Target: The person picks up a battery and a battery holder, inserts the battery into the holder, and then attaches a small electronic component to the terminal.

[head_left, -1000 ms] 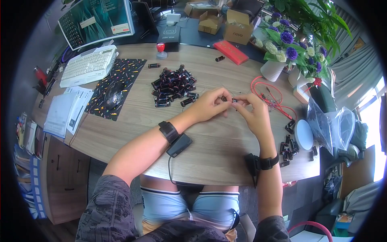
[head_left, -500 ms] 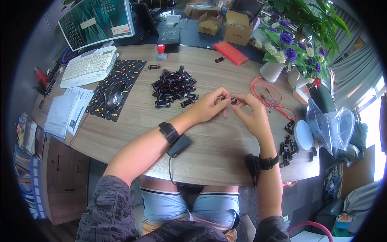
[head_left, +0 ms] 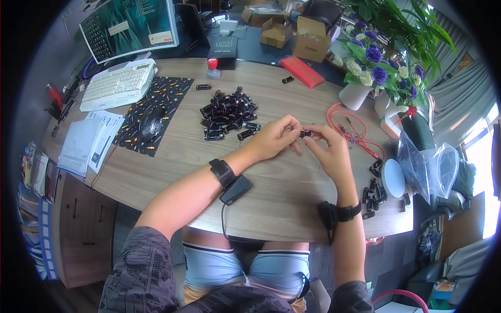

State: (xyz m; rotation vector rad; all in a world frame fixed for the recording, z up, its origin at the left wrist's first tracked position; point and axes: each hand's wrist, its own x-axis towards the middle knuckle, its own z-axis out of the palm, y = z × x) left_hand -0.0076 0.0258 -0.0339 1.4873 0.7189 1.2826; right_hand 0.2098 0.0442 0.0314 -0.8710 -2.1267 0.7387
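Note:
Over the middle of the desk my two hands meet at a small black cylindrical component, which looks like a capacitor. My right hand pinches it between thumb and fingertips. My left hand is closed, thumb against fingers, right beside the component's left end; its fingertips hide whatever they grip. Left of my hands lies a pile of similar black components, some with thin wire leads. A smaller group of them lies at the right, near my right wrist.
A red cable with loose thin wires lies right of my hands, near a pale blue round lid. Farther back are a red packet, a red-topped stamp and flower pots. A keyboard and mouse occupy the left.
The component between my fingers has turned and now shows more of its side. My hands stay close together in nearly the same place; the view has shifted slightly.

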